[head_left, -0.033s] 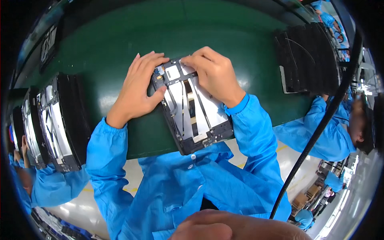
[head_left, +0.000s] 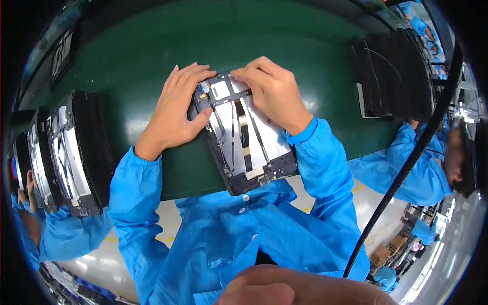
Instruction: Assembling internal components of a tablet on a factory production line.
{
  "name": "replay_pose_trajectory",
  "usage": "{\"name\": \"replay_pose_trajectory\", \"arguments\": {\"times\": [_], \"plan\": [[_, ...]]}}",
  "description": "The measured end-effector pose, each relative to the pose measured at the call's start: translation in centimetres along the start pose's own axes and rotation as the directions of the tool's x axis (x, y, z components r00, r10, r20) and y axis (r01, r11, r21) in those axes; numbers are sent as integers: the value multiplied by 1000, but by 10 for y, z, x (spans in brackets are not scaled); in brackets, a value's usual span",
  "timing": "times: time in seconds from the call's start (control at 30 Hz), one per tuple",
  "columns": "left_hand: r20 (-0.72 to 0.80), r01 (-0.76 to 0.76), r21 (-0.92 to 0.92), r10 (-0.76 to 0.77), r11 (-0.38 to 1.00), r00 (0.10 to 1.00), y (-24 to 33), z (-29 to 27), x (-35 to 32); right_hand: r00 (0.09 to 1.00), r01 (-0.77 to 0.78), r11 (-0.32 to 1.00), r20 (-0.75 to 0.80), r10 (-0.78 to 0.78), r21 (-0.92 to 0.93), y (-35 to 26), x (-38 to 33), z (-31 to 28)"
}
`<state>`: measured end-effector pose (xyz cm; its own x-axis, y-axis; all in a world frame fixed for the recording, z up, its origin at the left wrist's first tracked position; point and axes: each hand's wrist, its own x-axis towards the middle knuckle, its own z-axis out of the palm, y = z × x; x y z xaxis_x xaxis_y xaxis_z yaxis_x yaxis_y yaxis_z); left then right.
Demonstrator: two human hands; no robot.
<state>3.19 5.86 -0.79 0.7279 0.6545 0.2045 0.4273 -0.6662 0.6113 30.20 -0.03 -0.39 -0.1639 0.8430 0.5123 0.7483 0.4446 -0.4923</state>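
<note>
An opened tablet (head_left: 245,137), with silver panels, black strips and a dark frame, lies tilted at the near edge of the green table. My left hand (head_left: 177,109) is closed round its far left corner, fingertips over the top edge and thumb against the left side. At the tablet's far right corner, my right hand (head_left: 277,94) is curled, with thumb and forefinger pinched close to the inner surface. Whatever that pinch holds, if anything, is too small or hidden to make out.
More opened tablets in black stacks (head_left: 71,157) stand to my left. A tall black stack (head_left: 391,76) is at the far right of the green table (head_left: 152,46). A thick black cable (head_left: 394,188) crosses the right side. Co-workers in blue sleeves (head_left: 406,168) sit on both sides.
</note>
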Motion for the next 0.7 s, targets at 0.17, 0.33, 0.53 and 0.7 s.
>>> {"name": "replay_pose_trajectory", "arguments": {"times": [0.17,0.33,0.53,0.7], "plan": [[19,-9,-20,10,1000,1000,-1,0,1,998,-20,1000,54,20,7,2,0,1],[38,-31,-27,32,999,999,-2,-2,0,998,-9,999,61,6,50,-1,6,-1],[80,-12,-25,14,1000,997,1,-9,3,999,2,999,53,-4,34,0,10,0],[98,-18,-48,22,999,995,-2,-10,2,1000,12,1000,19,-11,-12,-1,9,4]]}}
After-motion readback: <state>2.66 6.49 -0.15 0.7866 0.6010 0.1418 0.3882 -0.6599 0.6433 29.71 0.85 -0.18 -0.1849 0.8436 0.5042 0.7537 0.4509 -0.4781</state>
